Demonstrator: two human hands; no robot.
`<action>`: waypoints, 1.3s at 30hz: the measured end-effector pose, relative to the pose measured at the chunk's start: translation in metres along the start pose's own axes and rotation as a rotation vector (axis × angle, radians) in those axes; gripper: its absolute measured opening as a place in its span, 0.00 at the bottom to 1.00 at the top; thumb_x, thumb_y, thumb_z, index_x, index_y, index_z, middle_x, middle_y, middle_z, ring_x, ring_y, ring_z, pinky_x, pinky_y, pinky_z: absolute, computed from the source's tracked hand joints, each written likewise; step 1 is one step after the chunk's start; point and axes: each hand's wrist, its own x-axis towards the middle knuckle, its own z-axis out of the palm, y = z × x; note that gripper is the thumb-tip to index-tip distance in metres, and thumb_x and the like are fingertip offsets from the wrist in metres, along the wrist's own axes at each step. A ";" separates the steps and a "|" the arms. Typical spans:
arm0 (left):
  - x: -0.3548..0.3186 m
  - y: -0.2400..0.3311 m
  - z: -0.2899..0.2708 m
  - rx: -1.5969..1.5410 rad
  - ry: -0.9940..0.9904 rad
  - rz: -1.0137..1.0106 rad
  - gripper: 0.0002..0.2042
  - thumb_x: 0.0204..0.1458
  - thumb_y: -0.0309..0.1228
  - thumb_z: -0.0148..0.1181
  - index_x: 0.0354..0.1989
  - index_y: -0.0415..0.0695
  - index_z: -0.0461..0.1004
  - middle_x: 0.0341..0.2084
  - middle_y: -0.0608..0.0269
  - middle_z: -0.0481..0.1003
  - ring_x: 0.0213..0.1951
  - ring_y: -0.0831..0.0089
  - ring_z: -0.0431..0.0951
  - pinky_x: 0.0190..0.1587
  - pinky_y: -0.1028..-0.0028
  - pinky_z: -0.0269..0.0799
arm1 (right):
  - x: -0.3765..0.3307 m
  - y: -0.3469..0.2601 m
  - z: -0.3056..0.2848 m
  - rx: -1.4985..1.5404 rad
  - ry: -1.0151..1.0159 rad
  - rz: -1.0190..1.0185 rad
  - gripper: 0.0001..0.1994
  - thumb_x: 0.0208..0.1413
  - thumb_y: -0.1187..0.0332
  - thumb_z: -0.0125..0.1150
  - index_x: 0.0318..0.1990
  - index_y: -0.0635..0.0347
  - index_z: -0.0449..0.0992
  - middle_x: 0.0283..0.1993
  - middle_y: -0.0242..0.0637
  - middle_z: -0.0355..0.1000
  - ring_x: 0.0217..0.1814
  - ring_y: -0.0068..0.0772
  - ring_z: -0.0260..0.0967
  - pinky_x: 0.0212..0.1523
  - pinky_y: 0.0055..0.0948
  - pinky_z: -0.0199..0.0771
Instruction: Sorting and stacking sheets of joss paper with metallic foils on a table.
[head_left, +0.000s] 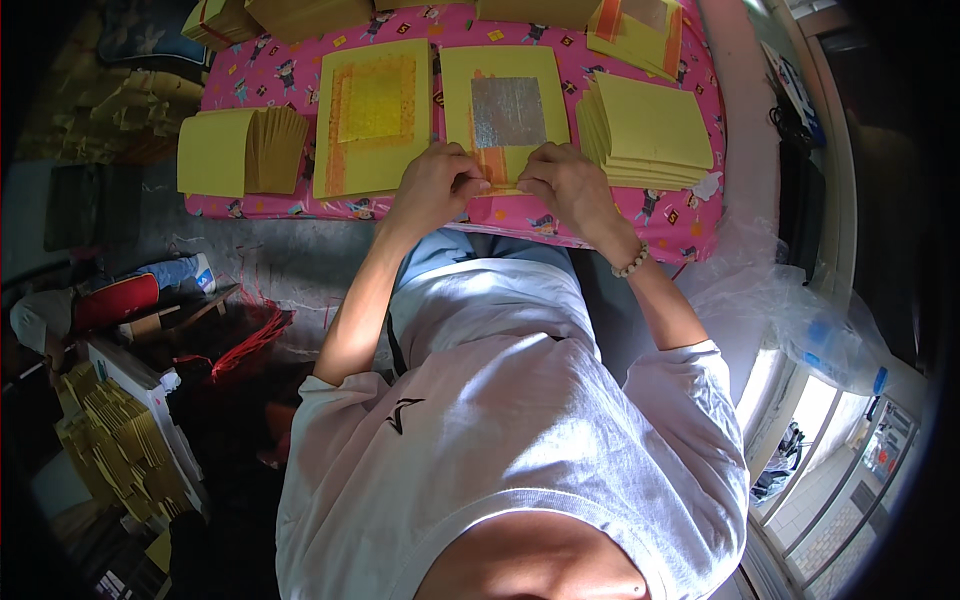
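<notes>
A yellow paper sheet (551, 65) with a silver foil square (505, 112) and orange print lies in front of me on top of a stack. My left hand (436, 185) pinches at its near edge, thumb and fingertips together. At the same edge, a little to the right, my right hand (572, 190) is also closed in a pinch; a beaded bracelet circles that wrist. Just left lies another yellow sheet (370, 115) with a gold foil square and an orange border. What exactly sits between the fingertips is too small to see clearly.
Fanned yellow paper stacks lie at the left (215, 152) and right (650, 130) of the pink patterned tablecloth (300, 85). More bundles line the far edge. Red strings (255, 335) hang at the lower left, near another person (120, 295). Clear plastic bags (770, 290) are at right.
</notes>
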 end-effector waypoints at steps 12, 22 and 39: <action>0.012 0.020 -0.001 0.221 -0.042 0.117 0.10 0.41 0.25 0.64 0.33 0.40 0.72 0.29 0.57 0.72 0.37 0.59 0.72 0.37 0.65 0.69 | 0.004 -0.016 -0.004 -0.238 -0.010 -0.033 0.04 0.48 0.72 0.58 0.32 0.59 0.73 0.30 0.37 0.68 0.36 0.39 0.70 0.34 0.34 0.72; 0.019 0.019 -0.007 0.127 0.241 0.051 0.16 0.42 0.21 0.59 0.42 0.42 0.70 0.34 0.54 0.73 0.38 0.56 0.74 0.39 0.64 0.71 | -0.005 -0.044 -0.016 0.128 0.575 -0.037 0.15 0.46 0.73 0.64 0.43 0.61 0.72 0.44 0.46 0.64 0.51 0.48 0.63 0.48 0.36 0.68; 0.004 -0.033 0.004 -1.030 -0.020 -0.055 0.14 0.54 0.24 0.57 0.49 0.37 0.69 0.41 0.64 0.75 0.44 0.81 0.72 0.47 0.79 0.67 | 0.027 -0.013 0.007 0.772 0.270 0.047 0.47 0.39 0.68 0.74 0.62 0.65 0.46 0.60 0.47 0.57 0.62 0.37 0.57 0.62 0.35 0.58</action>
